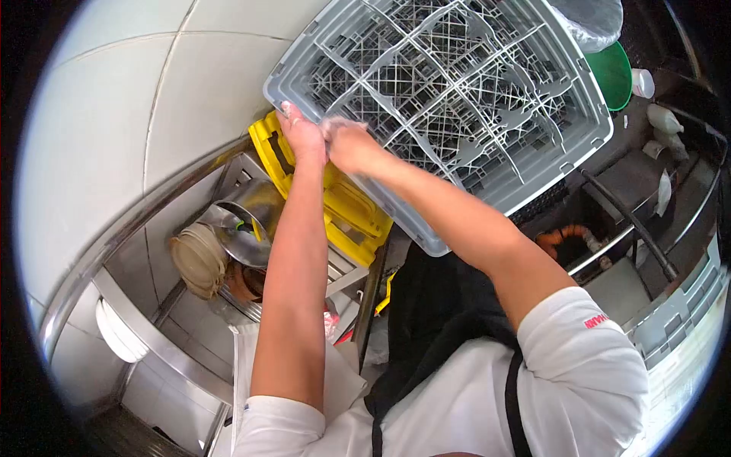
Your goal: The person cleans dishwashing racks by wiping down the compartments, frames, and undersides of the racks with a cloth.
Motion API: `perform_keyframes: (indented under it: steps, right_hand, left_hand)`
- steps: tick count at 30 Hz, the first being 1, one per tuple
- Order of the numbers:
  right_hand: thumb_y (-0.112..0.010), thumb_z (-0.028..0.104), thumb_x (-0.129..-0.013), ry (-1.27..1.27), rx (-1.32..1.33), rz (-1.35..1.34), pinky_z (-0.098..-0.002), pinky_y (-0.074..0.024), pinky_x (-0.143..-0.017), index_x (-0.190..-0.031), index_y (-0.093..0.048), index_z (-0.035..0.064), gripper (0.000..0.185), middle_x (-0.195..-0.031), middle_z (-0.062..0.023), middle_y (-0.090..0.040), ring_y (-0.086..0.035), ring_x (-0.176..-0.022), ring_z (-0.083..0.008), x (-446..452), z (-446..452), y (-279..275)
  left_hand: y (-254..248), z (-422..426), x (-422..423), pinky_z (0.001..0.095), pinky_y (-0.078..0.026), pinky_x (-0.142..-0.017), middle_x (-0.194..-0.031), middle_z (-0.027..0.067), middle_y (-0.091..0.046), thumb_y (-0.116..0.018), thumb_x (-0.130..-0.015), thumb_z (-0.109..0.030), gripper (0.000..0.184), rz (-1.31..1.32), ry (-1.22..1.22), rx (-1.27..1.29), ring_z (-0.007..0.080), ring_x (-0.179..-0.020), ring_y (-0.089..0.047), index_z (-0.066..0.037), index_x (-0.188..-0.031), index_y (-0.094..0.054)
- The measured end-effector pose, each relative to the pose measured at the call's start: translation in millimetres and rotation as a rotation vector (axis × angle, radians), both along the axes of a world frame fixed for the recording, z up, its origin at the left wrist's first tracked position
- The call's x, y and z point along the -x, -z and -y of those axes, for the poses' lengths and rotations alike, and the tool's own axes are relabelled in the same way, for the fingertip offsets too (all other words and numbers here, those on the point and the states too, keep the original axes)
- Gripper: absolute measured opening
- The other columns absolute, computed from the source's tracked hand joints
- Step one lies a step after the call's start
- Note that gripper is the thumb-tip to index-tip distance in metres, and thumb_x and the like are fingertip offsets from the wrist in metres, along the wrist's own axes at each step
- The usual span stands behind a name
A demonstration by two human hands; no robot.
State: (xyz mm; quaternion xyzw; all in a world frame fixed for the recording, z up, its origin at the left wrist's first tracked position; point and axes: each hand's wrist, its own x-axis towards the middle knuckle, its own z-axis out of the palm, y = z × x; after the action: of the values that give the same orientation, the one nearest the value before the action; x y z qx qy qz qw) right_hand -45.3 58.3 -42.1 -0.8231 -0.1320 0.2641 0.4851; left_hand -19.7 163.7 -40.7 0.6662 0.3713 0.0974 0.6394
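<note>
My left hand (303, 139) is raised at the near left corner of a grey plastic dish rack (438, 242), its visible fingers stretched out and whitish patches on the fingertips. Whether it touches the rim I cannot tell. Right beside it, against or overlapping its palm side, is my right hand (350, 145). Motion smears the right fingers, so their grip is hidden. The rack has a grid of compartments and seems to sit on other racks. Beneath my hands a yellow plastic piece (350, 217) with slots lies along the rack's left side.
Below left, a metal shelf (137, 320) holds a steel pot (259, 206) and a stack of beige bowls or plates (198, 259). White tiled wall (221, 84) borders the left. At the right are a green round container (609, 76), metal rails (601, 251) and an orange hose (563, 238).
</note>
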Motion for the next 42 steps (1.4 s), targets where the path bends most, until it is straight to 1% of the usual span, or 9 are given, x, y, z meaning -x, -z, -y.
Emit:
perform_keyframes:
  steps: [6, 8, 12, 16, 20, 24, 29, 34, 42]
  right_hand:
    - [-0.05, 0.01, -0.084, -0.497, 0.269, 0.054, -0.0469, -0.052, -0.09, -0.105, -0.066, -0.0047, 0.03, -0.106, -0.0268, -0.068, -0.066, -0.103, -0.0381, -11, 33, -16]
    - [-0.054, 0.004, -0.08, -0.628, 0.317, 0.002, -0.0588, -0.0512, -0.09, -0.109, -0.068, -0.0012, 0.032, -0.133, -0.0296, -0.056, -0.056, -0.122, -0.0427, -14, 35, -28]
    - [-0.054, 0.005, -0.08, -0.119, -0.028, -0.434, -0.0502, -0.055, -0.085, -0.104, -0.07, 0.0006, 0.029, -0.117, -0.0264, -0.066, -0.062, -0.111, -0.0445, -38, 16, -49]
    - [-0.054, 0.006, -0.081, -0.412, 0.189, -0.039, -0.0461, -0.0558, -0.084, -0.1, -0.071, -0.0027, 0.027, -0.107, -0.0236, -0.07, -0.067, -0.103, -0.0409, -6, 25, -16]
    - [-0.056, 0.006, -0.08, -0.378, 0.265, -0.253, -0.0436, -0.0518, -0.093, -0.104, -0.071, -0.0016, 0.029, -0.112, -0.0254, -0.068, -0.066, -0.108, -0.038, -12, 33, -52]
    - [-0.056, 0.012, -0.082, -0.105, 0.098, 0.047, -0.047, -0.0542, -0.079, -0.093, -0.069, -0.0028, 0.022, -0.092, -0.0276, -0.068, -0.067, -0.089, -0.0429, -8, 13, -27]
    - [-0.055, 0.019, -0.094, -0.042, -0.335, -0.269, -0.0444, -0.0557, -0.077, -0.097, -0.069, 0.0058, 0.02, -0.086, -0.0196, -0.071, -0.071, -0.081, -0.0339, -25, 84, -40]
    - [-0.051, 0.016, -0.096, 0.095, -0.138, 0.161, -0.0474, -0.0551, -0.078, -0.098, -0.068, 0.0021, 0.022, -0.087, -0.0217, -0.07, -0.069, -0.086, -0.0389, -6, 156, -91]
    - [-0.05, 0.008, -0.087, 0.043, 0.009, -0.213, -0.0501, -0.0522, -0.089, -0.108, -0.065, -0.0022, 0.028, -0.111, -0.0264, -0.067, -0.068, -0.1, -0.0381, 93, 59, -16]
  left_hand:
    - [15, -8, -1, 0.0374, -0.044, -0.096, -0.126, 0.0142, -0.056, -0.039, -0.107, -0.035, 0.044, 0.0, -0.004, -0.074, 0.0239, -0.109, -0.056, -0.002, -0.136, -0.044]
    - [11, -5, -1, 0.0376, -0.043, -0.097, -0.124, 0.0135, -0.057, -0.039, -0.107, -0.034, 0.043, -0.031, -0.038, -0.089, 0.024, -0.108, -0.056, -0.002, -0.135, -0.045]
    - [-3, 4, 0, 0.0389, -0.041, -0.099, -0.124, 0.0143, -0.057, -0.039, -0.107, -0.033, 0.044, -0.02, -0.02, -0.032, 0.0251, -0.109, -0.054, 0.0, -0.134, -0.045]
    - [-2, 1, 0, 0.0395, -0.041, -0.098, -0.122, 0.0141, -0.059, -0.036, -0.108, -0.035, 0.044, -0.043, 0.001, -0.139, 0.0252, -0.108, -0.055, 0.0, -0.131, -0.049]
    - [7, -4, -4, 0.0392, -0.042, -0.095, -0.12, 0.0139, -0.06, -0.038, -0.107, -0.033, 0.041, -0.024, 0.026, -0.189, 0.0246, -0.104, -0.055, 0.0, -0.131, -0.049]
    - [9, -9, -3, 0.0383, -0.043, -0.095, -0.12, 0.0135, -0.06, -0.04, -0.107, -0.029, 0.039, -0.062, 0.053, -0.171, 0.024, -0.104, -0.056, -0.001, -0.133, -0.047]
    - [16, -16, -3, 0.0371, -0.044, -0.094, -0.118, 0.0145, -0.061, -0.039, -0.107, -0.028, 0.038, -0.049, 0.075, -0.207, 0.0242, -0.103, -0.057, 0.0, -0.128, -0.052]
    - [7, -8, -4, 0.0379, -0.043, -0.095, -0.12, 0.016, -0.062, -0.037, -0.107, -0.032, 0.043, -0.099, 0.058, -0.283, 0.026, -0.106, -0.058, 0.002, -0.13, -0.051]
    - [9, -11, -4, 0.0369, -0.041, -0.098, -0.126, 0.0165, -0.059, -0.038, -0.107, -0.032, 0.047, -0.092, 0.075, -0.244, 0.0256, -0.11, -0.056, 0.005, -0.135, -0.047]
